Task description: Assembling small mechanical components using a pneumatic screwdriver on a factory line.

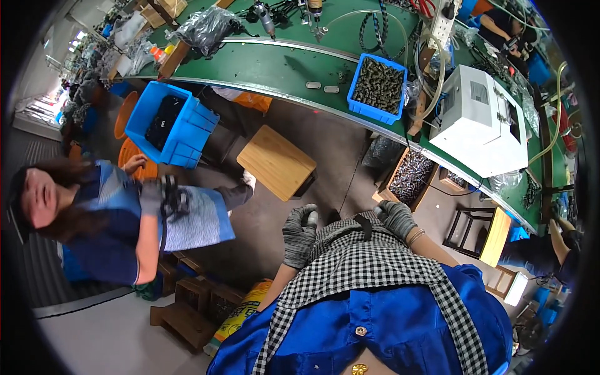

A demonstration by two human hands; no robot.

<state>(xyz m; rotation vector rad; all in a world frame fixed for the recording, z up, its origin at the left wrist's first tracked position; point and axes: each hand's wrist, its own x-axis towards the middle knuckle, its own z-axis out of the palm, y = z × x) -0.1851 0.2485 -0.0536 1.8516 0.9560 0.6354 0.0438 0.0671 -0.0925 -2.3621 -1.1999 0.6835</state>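
Note:
My left hand point(300, 236) wears a grey knit glove and hangs beside the left edge of my black-and-white checked apron point(369, 267). Its fingers are curled in, and I see nothing in them. My right hand point(396, 220), gloved the same way, rests at the apron's right edge with its fingers loosely extended and nothing visible in it. Past my right hand, under the bench, is a box of small metal parts point(412, 176). A wooden-topped stool point(277, 161) stands ahead of my left hand.
A green workbench point(269, 65) curves across the far side. On it are a blue crate of dark parts point(378, 86) and a white machine point(480, 122). A blue bin point(181, 128) stands at the left, near a walking co-worker point(112, 212). Another stool point(495, 236) is at the right.

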